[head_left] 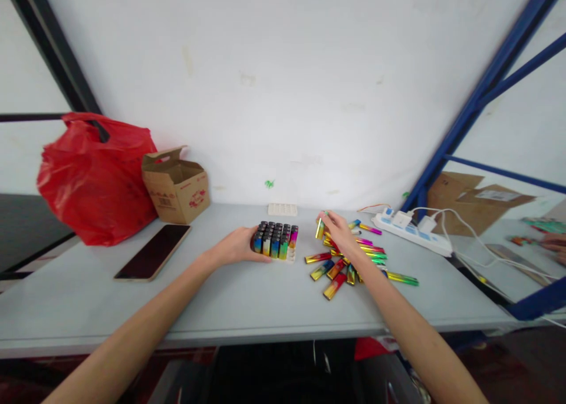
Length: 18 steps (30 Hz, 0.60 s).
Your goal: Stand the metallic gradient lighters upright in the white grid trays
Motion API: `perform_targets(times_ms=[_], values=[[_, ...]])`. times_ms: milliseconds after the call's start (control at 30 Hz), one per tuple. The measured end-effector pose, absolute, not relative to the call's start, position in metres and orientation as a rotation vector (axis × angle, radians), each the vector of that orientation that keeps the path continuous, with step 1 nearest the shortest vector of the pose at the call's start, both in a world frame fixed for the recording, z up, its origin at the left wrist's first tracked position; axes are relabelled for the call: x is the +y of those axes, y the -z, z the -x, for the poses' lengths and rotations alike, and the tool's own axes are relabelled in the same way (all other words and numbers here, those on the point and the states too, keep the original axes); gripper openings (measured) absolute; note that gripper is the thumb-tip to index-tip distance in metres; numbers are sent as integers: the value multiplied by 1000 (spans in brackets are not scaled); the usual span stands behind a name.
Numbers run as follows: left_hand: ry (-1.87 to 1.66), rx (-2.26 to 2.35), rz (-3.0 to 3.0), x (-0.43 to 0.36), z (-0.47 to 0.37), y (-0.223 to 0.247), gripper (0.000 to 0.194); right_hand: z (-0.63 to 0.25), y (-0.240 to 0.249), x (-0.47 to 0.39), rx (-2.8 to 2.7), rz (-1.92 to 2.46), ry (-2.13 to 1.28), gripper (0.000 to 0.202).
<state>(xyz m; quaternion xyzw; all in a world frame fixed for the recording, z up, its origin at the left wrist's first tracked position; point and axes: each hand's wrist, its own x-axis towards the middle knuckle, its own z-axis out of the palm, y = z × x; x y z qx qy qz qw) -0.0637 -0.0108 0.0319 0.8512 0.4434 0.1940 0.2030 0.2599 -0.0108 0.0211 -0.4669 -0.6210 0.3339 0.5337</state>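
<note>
My left hand (237, 246) grips the left side of a white lighter tray (290, 255), thumb at the front. Upright lighters with black tops and shiny multicoloured bodies (275, 246) fill most of it; a few slots at its right front edge hold nothing. In my right hand (338, 232) a shiny gold-green lighter (319, 228) is pinched between the fingers, raised to the right of the tray. Below and around that hand lies a loose pile of metallic lighters (335, 286) in red, gold, green, blue and purple. My right forearm hides part of the pile.
Against the wall lies another white tray (283, 210). A phone (154, 253), an open cardboard box (179, 189) and a red plastic bag (97, 180) are at the left. To the right, a white power strip (413, 234) with cables lies beside a blue metal frame (469, 118).
</note>
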Motion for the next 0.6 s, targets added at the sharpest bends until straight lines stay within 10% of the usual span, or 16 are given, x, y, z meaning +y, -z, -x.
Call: perform_targets(times_ms=[200, 600], values=[[-510, 1209, -2390, -10, 63, -31, 76, -234, -20, -23, -1412, 928, -1248, 48], [-485, 1267, -2394, -6, 64, -26, 79, -213, -8, -25, -1663, 1267, -479, 44]])
